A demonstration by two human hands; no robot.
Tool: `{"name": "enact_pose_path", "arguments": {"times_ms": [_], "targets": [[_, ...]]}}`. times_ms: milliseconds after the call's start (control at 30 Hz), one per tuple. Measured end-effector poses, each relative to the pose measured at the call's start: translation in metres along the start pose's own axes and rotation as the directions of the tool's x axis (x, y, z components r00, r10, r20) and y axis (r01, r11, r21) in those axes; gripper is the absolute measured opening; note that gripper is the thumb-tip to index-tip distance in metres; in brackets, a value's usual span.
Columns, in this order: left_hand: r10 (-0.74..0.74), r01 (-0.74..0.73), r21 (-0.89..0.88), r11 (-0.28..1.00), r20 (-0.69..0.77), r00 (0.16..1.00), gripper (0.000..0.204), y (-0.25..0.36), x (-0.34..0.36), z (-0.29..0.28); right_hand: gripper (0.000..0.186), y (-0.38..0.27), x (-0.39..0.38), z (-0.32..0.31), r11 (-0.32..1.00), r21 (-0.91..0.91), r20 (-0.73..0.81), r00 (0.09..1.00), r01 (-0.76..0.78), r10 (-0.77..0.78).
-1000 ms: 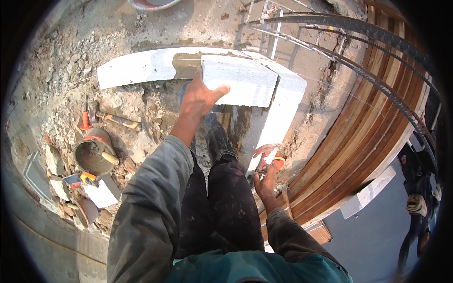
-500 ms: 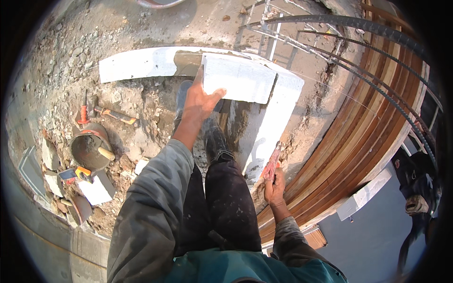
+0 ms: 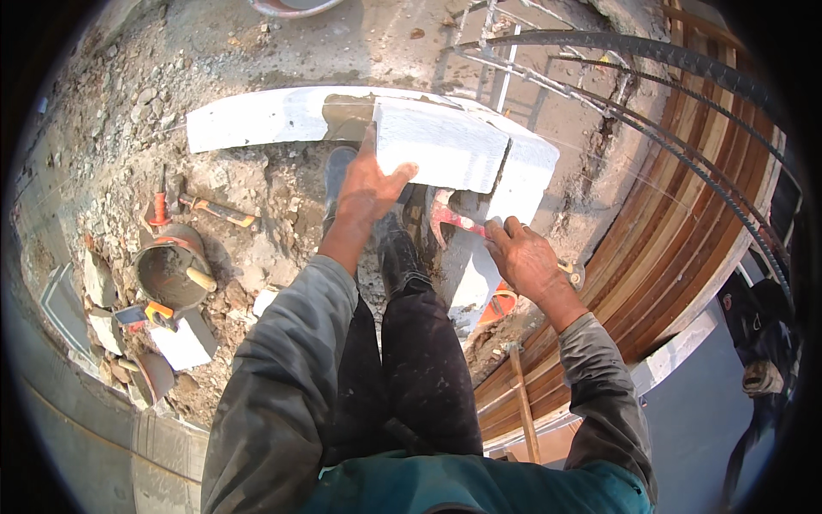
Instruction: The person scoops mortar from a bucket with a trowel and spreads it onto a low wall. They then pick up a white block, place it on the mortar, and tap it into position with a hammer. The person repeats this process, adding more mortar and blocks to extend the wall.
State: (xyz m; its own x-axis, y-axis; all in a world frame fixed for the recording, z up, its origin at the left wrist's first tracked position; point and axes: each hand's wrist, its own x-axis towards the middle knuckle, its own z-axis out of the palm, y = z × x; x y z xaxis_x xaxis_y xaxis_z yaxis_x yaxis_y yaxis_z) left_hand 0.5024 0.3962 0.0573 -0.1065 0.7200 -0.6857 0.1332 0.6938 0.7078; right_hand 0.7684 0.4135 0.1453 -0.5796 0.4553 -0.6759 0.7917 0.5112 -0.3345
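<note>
A white building block (image 3: pixel 437 150) lies on the low wall's corner, on or against its white blocks. My left hand (image 3: pixel 368 190) holds its left end, thumb on the near face and fingers along the end. Grey wet mortar (image 3: pixel 347 118) shows beside those fingers, on the long white block (image 3: pixel 248 120) to the left. My right hand (image 3: pixel 527 259) is closed around the handle of a red claw hammer (image 3: pixel 445 218). The hammer's head is just below the block's near edge, above the right-hand white blocks (image 3: pixel 528 182). A dark joint separates those from the held block.
At left are a mortar bucket (image 3: pixel 175 270), an orange-handled tool (image 3: pixel 221 212), a red-gripped tool (image 3: pixel 159 210) and a saw (image 3: pixel 154 314) beside a loose white block (image 3: pixel 184 341). Steel bars (image 3: pixel 651 56) arch over timber boards (image 3: pixel 634 257) at right. A dark-clothed person (image 3: pixel 758 334) is partly visible.
My right hand has swung up and inward with the hammer, from low beside the right-hand blocks to near the held block. My left hand stays on the block.
</note>
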Motion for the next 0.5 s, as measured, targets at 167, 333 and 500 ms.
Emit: {"name": "enact_pose_path", "arguments": {"times_ms": [167,333,500], "targets": [[0.096,-0.083,0.198,0.977,-0.057,0.994,0.082,-0.003,-0.003,-0.001,0.029,-0.002,-0.003,-0.003,0.999,0.044,-0.002,1.0,0.025,-0.025],[0.087,-0.082,0.063,0.995,-0.092,0.992,0.078,-0.005,0.0,0.004,0.033,-0.004,-0.016,0.005,0.98,0.185,0.023,0.996,0.077,-0.083],[0.017,-0.025,-0.074,0.997,-0.104,0.994,0.073,-0.001,-0.005,0.007,0.038,0.002,-0.023,-0.007,0.95,0.256,-0.109,0.982,0.179,-0.155]]}}
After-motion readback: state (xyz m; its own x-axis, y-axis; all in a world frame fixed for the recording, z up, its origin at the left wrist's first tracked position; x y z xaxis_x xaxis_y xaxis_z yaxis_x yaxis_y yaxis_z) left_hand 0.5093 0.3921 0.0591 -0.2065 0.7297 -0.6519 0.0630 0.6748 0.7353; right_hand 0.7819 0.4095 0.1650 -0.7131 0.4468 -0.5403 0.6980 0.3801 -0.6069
